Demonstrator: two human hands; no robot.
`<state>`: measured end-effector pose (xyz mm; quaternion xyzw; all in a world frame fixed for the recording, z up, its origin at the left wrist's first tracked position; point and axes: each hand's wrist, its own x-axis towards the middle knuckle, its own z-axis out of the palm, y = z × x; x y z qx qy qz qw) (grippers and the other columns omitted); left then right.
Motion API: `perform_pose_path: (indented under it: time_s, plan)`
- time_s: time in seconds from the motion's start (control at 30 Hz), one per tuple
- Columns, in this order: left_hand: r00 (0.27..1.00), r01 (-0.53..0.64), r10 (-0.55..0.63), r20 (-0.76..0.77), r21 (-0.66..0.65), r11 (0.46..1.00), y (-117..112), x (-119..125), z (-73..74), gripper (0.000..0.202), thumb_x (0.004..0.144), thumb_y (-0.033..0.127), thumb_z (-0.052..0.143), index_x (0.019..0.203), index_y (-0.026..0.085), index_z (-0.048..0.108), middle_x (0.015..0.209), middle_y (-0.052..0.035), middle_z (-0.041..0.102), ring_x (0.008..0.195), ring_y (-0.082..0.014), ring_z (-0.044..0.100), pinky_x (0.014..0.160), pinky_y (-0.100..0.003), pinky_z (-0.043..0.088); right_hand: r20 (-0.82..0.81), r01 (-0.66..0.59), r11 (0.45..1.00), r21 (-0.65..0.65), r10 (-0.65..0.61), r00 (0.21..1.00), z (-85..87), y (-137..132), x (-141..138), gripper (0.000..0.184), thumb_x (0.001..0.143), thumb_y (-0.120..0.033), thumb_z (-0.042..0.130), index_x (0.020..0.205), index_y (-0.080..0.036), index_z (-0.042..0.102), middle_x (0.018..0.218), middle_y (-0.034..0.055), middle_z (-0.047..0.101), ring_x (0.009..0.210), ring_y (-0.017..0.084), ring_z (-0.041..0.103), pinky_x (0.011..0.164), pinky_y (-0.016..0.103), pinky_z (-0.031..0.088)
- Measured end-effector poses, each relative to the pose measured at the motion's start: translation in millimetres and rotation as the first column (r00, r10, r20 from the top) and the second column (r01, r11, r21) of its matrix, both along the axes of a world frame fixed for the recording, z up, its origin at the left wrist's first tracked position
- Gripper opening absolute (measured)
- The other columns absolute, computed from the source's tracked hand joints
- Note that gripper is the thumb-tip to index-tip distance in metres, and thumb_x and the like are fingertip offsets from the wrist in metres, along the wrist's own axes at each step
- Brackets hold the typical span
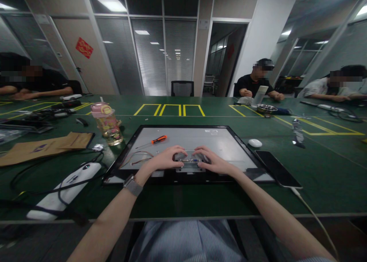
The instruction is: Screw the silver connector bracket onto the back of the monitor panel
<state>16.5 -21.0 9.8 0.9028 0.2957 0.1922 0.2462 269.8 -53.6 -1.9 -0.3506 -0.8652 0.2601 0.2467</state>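
- Clock taken from the board, 12 pointing away from the person.
- The board (190, 161), with a row of ports, is at the panel's (197, 134) near side, its 6 o'clock; whether it lies flat there or is slightly raised, I cannot tell.
- Left hand (168, 157) curls about the board's 9 o'clock end, right hand (213, 160) about its 3 o'clock end. Both make a moderately open C, thumb nearer the body; firm pinch or light rest, I cannot tell.
- Handling it well, I judge, means keeping both ends level, fingertips on edges rather than ports, and pressing little on the panel.
- The wires (140, 154), toward 9 to 10, would best stay out from under the board; the screwdriver (159, 139), at 10, lies on the panel and could scratch if dragged.
- Bottle (107, 122), farther out at 10: lidded, upright, with pale yellowish liquid in the bottom.
- Bag (48, 146), at 9: brown, lying flat; contents hidden.
- Bowl (267, 109), well off at 2: metal; contents too small to make out.
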Motion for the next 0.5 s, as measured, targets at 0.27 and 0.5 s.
perform_pose_path:
  time_s: [0.27,0.5]
  plan:
    - [0.904,-0.408,0.427,0.026,0.355,0.841,32,-20,-6.2,0.03,0.09,0.021,0.035,0.104,0.016,0.061,0.112,-0.0081,0.061,0.106,-0.0181,0.056,0.096,-0.033,0.041,-0.075,0.034,0.999,0.041,-0.031,0.997,-1.7,3,-2,0.028,0.092,-0.034,0.042,0.114,-0.021,0.054,0.116,0.008,0.049,0.112,0.02,0.047,0.1,0.039,0.035]
    - [0.738,-0.534,0.658,-0.15,0.468,0.705,54,-48,-29.5,0.031,0.086,0.012,0.037,0.112,0.007,0.054,0.118,-0.0182,0.057,0.113,-0.0237,0.052,0.098,-0.036,0.039,-0.121,0.11,0.991,0.078,-0.1,0.988,-13.7,13,-1,0.025,0.093,-0.026,0.039,0.109,-0.02,0.056,0.109,0.0084,0.055,0.105,0.021,0.052,0.095,0.041,0.039]
